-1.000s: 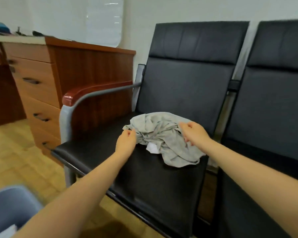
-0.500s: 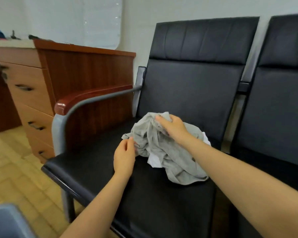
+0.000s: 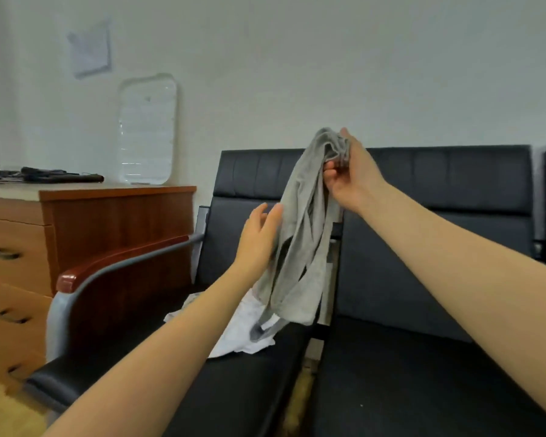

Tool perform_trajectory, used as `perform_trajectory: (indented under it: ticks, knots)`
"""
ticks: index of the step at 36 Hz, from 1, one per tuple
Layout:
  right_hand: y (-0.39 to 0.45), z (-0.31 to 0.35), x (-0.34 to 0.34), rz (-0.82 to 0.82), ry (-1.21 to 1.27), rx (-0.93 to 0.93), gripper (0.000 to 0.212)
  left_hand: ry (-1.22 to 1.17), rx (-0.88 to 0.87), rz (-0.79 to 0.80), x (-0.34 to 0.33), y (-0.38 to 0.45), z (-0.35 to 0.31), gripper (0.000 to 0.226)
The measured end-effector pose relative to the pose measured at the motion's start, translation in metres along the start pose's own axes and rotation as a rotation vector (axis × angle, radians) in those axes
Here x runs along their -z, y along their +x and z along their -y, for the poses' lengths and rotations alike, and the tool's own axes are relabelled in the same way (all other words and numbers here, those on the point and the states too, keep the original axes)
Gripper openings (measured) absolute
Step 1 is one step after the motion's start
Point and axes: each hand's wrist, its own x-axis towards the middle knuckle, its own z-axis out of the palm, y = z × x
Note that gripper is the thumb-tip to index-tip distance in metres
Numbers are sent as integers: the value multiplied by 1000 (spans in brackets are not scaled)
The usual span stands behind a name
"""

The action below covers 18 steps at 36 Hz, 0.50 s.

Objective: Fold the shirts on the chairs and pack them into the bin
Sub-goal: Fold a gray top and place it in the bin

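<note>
Head view: crumpled grey cotton shirt (image 3: 300,234) lifted off black leather chair seat (image 3: 249,383), pinched by right hand (image 3: 349,175); left hand (image 3: 259,234) fingers open, touching it. White cloth (image 3: 240,329) uncovered underneath. Folding not yet begun.

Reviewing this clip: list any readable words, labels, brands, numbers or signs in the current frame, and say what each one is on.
None can be read.
Paper sheet on the wall: too blurred to tell if it bears text.
Clear plastic tray leaning on the wall: no text shows.
Grey shirt, held up by the right hand: a pale tag near its lower edge, no legible print.
White garment on the seat: no print visible.
</note>
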Motion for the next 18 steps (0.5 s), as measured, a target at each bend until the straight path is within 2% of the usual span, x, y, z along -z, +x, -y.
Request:
perform_trajectory:
  ticks: [4,8,11,13,16,18]
  knots:
    - [-26,56,29,83,-14,7,33,26,36,184,-55,-23,-39,52]
    - [-55,96,79,63,-65,-22,39,-150,187,215,-103,-53,-55,49]
    - [-79,115,133,-133,-91,-10,37,-399,332,243,-134,-76,-53,36]
    - [-90,119,175,-302,-257,-49,37,-473,385,264,-152,-87,-39,32]
    - [-102,107,230,-444,-439,-144,31,-439,477,280,-173,-100,-13,41]
    - [-109,91,260,-483,-480,-184,25,-432,571,276,-183,-105,12,35]
